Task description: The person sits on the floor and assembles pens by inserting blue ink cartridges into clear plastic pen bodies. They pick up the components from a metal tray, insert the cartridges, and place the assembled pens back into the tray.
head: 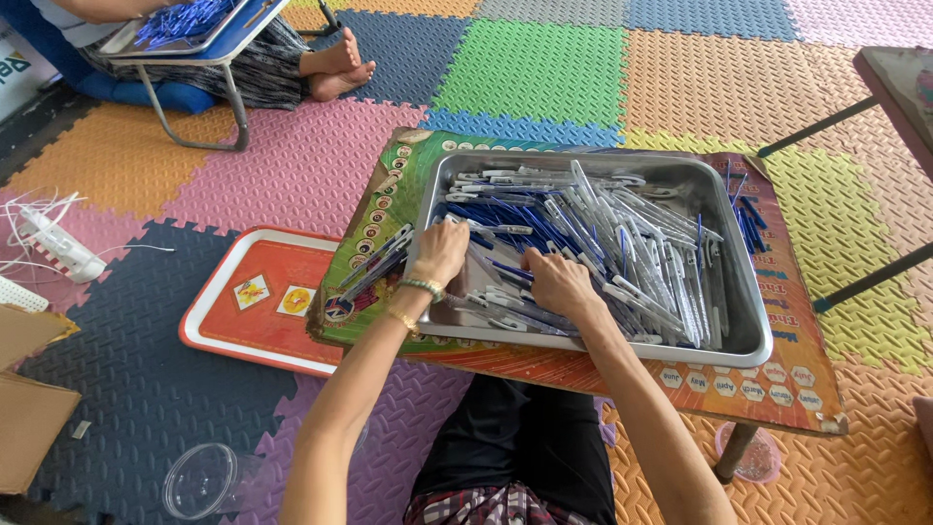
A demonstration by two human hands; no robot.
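Steel tray [748, 321], both hands [496, 267] inside

Two hands, left [439, 251] and right [556, 280], in one steel tray [748, 321] on one low table [797, 384], pen parts [622, 253] too many to count, perhaps dozens, one orange tray [243, 326], one clear lid [199, 479], one second table [209, 44] at the far left corner
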